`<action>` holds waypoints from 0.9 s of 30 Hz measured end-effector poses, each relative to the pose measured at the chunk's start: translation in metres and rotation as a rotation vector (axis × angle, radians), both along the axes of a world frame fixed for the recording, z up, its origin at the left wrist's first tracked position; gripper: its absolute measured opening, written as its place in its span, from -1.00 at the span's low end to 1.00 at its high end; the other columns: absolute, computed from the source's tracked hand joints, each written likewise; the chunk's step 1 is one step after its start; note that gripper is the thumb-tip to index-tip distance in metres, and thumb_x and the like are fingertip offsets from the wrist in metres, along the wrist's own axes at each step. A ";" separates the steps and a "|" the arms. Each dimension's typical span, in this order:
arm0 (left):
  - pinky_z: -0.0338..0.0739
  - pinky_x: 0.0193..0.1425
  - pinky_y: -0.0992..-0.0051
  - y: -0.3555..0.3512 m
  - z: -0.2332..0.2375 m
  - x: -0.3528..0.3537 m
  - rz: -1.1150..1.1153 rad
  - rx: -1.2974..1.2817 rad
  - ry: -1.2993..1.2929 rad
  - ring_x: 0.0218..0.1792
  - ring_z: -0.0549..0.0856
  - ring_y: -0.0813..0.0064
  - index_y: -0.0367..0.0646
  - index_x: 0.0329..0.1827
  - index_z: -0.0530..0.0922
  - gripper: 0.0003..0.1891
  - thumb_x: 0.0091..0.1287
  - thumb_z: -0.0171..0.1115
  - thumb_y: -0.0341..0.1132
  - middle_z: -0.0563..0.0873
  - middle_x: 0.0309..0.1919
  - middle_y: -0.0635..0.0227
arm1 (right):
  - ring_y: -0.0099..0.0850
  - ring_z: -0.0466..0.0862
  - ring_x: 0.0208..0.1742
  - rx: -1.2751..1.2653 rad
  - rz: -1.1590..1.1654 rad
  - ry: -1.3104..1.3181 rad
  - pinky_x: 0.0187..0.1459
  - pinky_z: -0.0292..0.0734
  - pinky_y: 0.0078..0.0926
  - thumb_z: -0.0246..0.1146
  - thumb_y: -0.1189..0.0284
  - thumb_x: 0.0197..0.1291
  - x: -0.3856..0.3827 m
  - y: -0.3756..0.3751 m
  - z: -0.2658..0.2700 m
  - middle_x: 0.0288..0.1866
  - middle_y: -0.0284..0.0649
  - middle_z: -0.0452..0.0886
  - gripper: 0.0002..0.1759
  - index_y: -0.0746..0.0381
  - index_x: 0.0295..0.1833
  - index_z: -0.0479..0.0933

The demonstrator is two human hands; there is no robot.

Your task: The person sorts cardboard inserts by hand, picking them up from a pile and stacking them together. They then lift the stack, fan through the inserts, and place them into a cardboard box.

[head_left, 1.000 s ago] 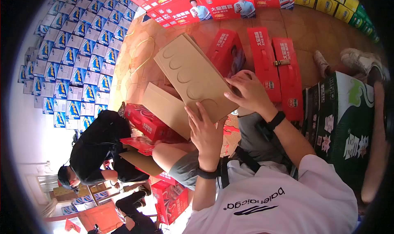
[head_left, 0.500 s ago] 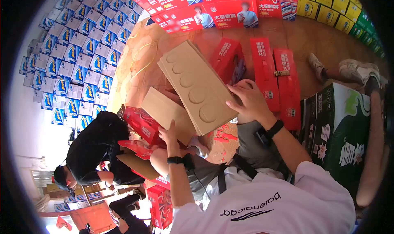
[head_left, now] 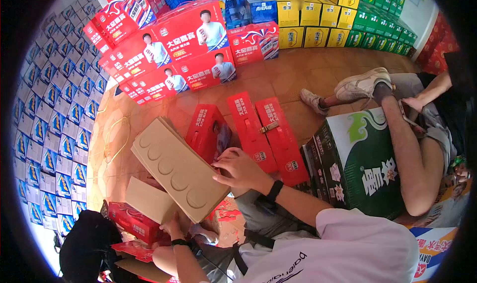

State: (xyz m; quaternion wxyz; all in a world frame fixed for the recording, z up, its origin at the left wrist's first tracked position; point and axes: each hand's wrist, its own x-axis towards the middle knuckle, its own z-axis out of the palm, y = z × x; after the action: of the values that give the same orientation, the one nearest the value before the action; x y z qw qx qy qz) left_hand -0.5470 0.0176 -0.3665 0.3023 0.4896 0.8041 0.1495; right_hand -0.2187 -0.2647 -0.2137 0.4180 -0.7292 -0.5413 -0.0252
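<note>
My right hand (head_left: 243, 170) grips the right edge of a stack of flat brown cardboard sheets (head_left: 171, 170) with a row of round die-cut shapes. The sheets tilt over my lap. My left hand (head_left: 174, 228), fingers closed, is at the lower edge of a smaller plain cardboard piece (head_left: 149, 199), partly hidden behind the stack. Beside that piece lies a red printed carton (head_left: 130, 222), with a red-and-brown open flap below it. Red scraps (head_left: 227, 213) litter the floor between my legs.
Red handled cartons (head_left: 206, 133) stand ahead on the tiled floor. A large green-and-white carton (head_left: 355, 164) is at my right, beside a seated person's leg (head_left: 420, 164). Stacked red, yellow (head_left: 318, 38), green and blue boxes line the back; a person in black (head_left: 89, 248) is lower left.
My view has turned to the right, so everything sits further left and lower. Both hands keep their places on the cardboard. More of the seated person shows at right.
</note>
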 end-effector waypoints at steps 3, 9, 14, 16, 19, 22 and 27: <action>0.69 0.24 0.10 -0.001 0.006 -0.004 -0.026 0.080 -0.198 0.16 0.67 -0.03 -0.43 0.38 0.20 0.06 -0.09 0.78 -0.24 0.57 0.26 -0.13 | -0.24 0.61 0.20 -0.012 0.006 -0.012 0.36 0.33 -0.19 0.29 0.00 0.32 0.000 0.001 0.003 -0.01 -0.17 0.74 -0.48 0.27 0.04 0.72; 0.73 0.07 0.06 0.016 -0.013 -0.033 -0.018 0.046 -0.688 -0.02 0.73 0.09 -0.49 0.20 0.47 -0.26 -0.05 0.69 -0.50 0.70 0.11 0.03 | -0.24 0.62 0.21 -0.023 -0.008 0.040 0.39 0.31 -0.16 0.26 0.01 0.35 0.001 -0.001 0.002 0.02 -0.15 0.75 -0.50 0.23 0.05 0.72; 0.73 0.00 0.09 0.007 -0.004 -0.024 0.004 0.133 -0.790 -0.07 0.74 0.08 -0.54 0.16 0.50 -0.39 0.03 0.57 -0.59 0.70 0.08 0.00 | -0.24 0.59 0.26 0.003 -0.010 0.020 0.41 0.28 -0.16 0.31 0.09 0.32 0.003 0.003 -0.012 0.04 -0.19 0.73 -0.59 0.16 0.06 0.73; 0.72 -0.01 0.09 0.017 -0.019 -0.038 -0.081 0.210 -0.666 -0.08 0.74 0.08 -0.53 0.18 0.49 -0.46 0.13 0.48 -0.59 0.70 0.06 -0.02 | -0.23 0.58 0.28 0.004 0.002 0.056 0.42 0.26 -0.14 0.31 0.10 0.33 0.004 0.005 -0.019 0.05 -0.20 0.72 -0.61 0.13 0.06 0.73; 0.71 -0.02 0.09 -0.014 0.017 -0.026 0.058 0.141 -0.974 -0.11 0.73 0.10 -0.50 0.17 0.48 -0.58 0.26 0.34 -0.56 0.68 0.02 -0.02 | -0.25 0.58 0.30 -0.010 0.016 0.072 0.44 0.25 -0.12 0.28 0.08 0.36 0.007 0.000 -0.027 0.08 -0.21 0.72 -0.60 0.13 0.10 0.72; 0.68 0.06 0.08 -0.038 0.053 -0.021 0.044 0.269 -0.950 -0.03 0.69 0.15 -0.43 0.22 0.43 -0.58 0.35 0.30 -0.47 0.64 0.08 0.02 | -0.27 0.57 0.32 -0.010 0.064 0.118 0.47 0.21 -0.11 0.27 0.10 0.37 0.013 0.004 -0.033 0.10 -0.21 0.72 -0.60 0.13 0.11 0.71; 0.66 0.10 0.11 -0.100 0.168 0.004 0.109 0.588 -0.913 0.09 0.66 0.18 -0.27 0.35 0.36 -0.50 0.43 0.33 -0.35 0.62 0.17 0.04 | -0.18 0.72 0.13 0.077 0.131 0.417 0.24 0.53 -0.20 0.23 0.16 0.43 0.008 0.009 0.006 0.04 -0.12 0.76 -0.64 0.18 0.09 0.69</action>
State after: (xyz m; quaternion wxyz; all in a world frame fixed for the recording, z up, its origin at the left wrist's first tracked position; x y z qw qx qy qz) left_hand -0.5432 -0.0826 -0.1983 0.4629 0.3964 0.5396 0.5809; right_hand -0.2103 -0.2554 -0.2081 0.5491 -0.6655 -0.4880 0.1326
